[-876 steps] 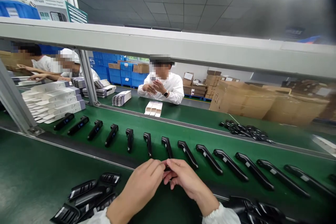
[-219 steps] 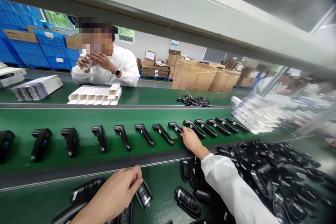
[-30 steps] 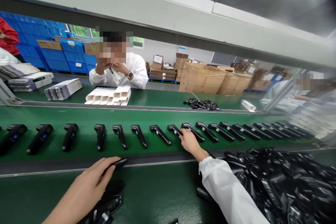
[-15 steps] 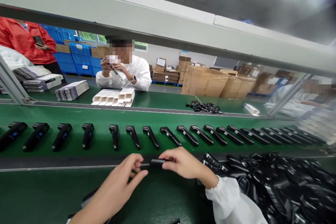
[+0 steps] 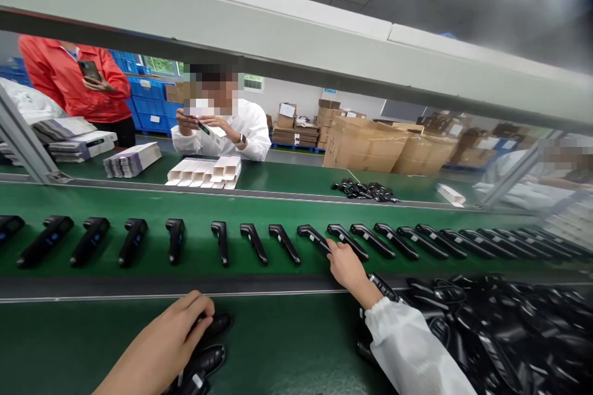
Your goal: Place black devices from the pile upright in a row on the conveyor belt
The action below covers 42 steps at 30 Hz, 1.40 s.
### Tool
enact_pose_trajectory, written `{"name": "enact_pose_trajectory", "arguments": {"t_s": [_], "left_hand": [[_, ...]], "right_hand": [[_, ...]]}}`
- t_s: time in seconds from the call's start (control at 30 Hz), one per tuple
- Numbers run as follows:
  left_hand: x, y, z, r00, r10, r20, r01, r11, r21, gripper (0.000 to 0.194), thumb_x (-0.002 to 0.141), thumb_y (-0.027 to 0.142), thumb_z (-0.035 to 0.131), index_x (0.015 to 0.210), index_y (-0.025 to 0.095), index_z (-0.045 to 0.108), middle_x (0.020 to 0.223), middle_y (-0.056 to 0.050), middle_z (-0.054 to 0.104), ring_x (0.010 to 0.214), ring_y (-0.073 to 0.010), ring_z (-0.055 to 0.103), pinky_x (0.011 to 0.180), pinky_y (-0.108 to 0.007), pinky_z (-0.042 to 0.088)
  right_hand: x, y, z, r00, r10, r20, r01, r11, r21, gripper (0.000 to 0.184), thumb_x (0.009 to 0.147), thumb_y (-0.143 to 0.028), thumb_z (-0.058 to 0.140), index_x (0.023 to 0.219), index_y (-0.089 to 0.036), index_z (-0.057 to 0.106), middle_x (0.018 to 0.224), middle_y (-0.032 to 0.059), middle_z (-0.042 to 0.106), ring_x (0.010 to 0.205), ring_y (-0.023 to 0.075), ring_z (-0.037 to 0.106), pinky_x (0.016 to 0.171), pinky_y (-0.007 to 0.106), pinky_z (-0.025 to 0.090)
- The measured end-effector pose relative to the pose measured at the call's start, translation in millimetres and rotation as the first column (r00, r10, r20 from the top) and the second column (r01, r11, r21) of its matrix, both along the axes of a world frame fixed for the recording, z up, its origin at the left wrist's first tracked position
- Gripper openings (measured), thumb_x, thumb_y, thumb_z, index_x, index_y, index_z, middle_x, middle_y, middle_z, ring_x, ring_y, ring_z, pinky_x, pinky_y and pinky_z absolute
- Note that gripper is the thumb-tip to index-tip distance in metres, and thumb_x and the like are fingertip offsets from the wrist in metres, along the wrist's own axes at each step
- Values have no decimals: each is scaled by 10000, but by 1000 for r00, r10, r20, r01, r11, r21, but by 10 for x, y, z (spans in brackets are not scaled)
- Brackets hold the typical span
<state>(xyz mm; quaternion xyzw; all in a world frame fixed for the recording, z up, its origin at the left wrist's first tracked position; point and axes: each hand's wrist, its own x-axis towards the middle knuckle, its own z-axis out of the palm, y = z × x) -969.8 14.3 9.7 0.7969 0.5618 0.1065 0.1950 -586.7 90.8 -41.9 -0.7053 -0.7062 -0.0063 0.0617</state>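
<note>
My right hand [image 5: 347, 266] reaches onto the green belt, its fingers closed on the lower end of a black angled handheld device [image 5: 311, 234]. More of these devices lie in a row on either side, such as a neighbouring device [image 5: 283, 243]. My left hand [image 5: 173, 330] is low over the near worktop, fingers curled together. A black oblong piece [image 5: 220, 324] sticks out at its fingertips, and the gripped part is hidden. Just below that hand lies another glossy black piece [image 5: 209, 358].
A heap of black parts [image 5: 504, 333] fills the near right. Beyond the belt [image 5: 106, 200], a person in white [image 5: 252, 133] handles a small box behind white cartons [image 5: 197, 173]. Another person in red [image 5: 92, 99] holds a phone. A metal beam [image 5: 278, 31] crosses overhead.
My hands have parted: the right moved forward and right onto a device on the belt, the left went down and left to the black pieces. The nearer row of devices has shifted rightward in view.
</note>
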Motion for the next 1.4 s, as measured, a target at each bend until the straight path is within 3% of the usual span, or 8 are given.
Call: {"name": "enact_pose_trajectory", "arguments": {"t_s": [0.27, 0.67, 0.73, 0.83, 0.97, 1.1, 1.23, 1.4], "left_hand": [[231, 155, 330, 910, 181, 372, -118, 976, -185, 389, 868, 604, 505, 1002, 259, 624, 875, -21, 645, 798, -212, 629, 707, -270, 509], [829, -19, 423, 190, 679, 709, -35, 726, -686, 199, 842, 303, 711, 980, 163, 677, 853, -53, 657, 890, -214, 673, 800, -295, 596], [1015, -59, 418, 89, 703, 705, 0, 708, -706, 128, 862, 214, 681, 974, 156, 662, 918, -66, 670, 947, -217, 679, 883, -308, 577], [1286, -142, 416, 54, 641, 766, 155, 752, -640, 66, 890, 214, 637, 925, 158, 644, 1048, -80, 665, 1096, -237, 638, 992, -324, 523], [1286, -202, 429, 390, 365, 845, 220, 854, -471, 311, 938, 454, 521, 1138, 230, 603, 1231, -80, 605, 1204, -269, 562, 994, -384, 513], [697, -164, 355, 948, 9, 318, 17, 997, -76, 455, 922, 458, 472, 1355, 322, 501, 1433, -63, 467, 1323, -328, 417, 1053, -486, 429], [184, -221, 193, 972, 108, -208, -109, 994, 11, 460, 865, 221, 419, 1291, 204, 591, 1343, -134, 550, 1251, -359, 473, 991, -505, 457], [110, -333, 160, 970, 125, -209, -116, 992, 58, 392, 834, 114, 361, 1056, 194, 673, 1101, -132, 653, 1024, -300, 594, 871, -408, 495]], "right_hand": [[123, 96, 7, 999, -27, 35, 26, 1000, 17, 346, 957, -175, 433, 1267, -66, 542, 997, 159, 651, 985, 263, 590, 894, 313, 397], [118, -132, 283, 954, -113, -277, 150, 982, 116, 525, 962, -392, 485, 1400, -104, 457, 1316, 217, 524, 1219, 348, 467, 982, 467, 394], [-140, -387, 446, 760, 52, -648, 23, 994, 106, 521, 951, -458, 491, 1373, -152, 494, 1304, 166, 554, 1174, 285, 522, 991, 424, 415], [-667, -777, 631, 186, 180, -966, -246, 960, 132, 478, 845, -494, 650, 1226, -209, 603, 1130, 81, 650, 1007, 217, 607, 898, 344, 479], [-976, -903, 700, -135, 116, -984, -82, 989, 127, 404, 810, -483, 688, 1103, -207, 652, 1070, 56, 665, 994, 211, 597, 880, 327, 486], [-435, -574, 538, 162, 27, -986, -66, 998, 17, 744, 818, -541, 612, 1461, -248, 380, 1399, 90, 480, 1139, 257, 546, 851, 351, 524], [172, -198, 193, 729, 63, -681, -130, 990, -47, 619, 884, -439, 449, 1447, -181, 430, 1307, 146, 529, 1103, 265, 575, 897, 358, 502], [396, 0, -223, 902, 137, -409, -152, 988, -2, 557, 864, -353, 404, 1398, -226, 497, 1316, 152, 555, 1131, 303, 590, 840, 367, 519]]}}
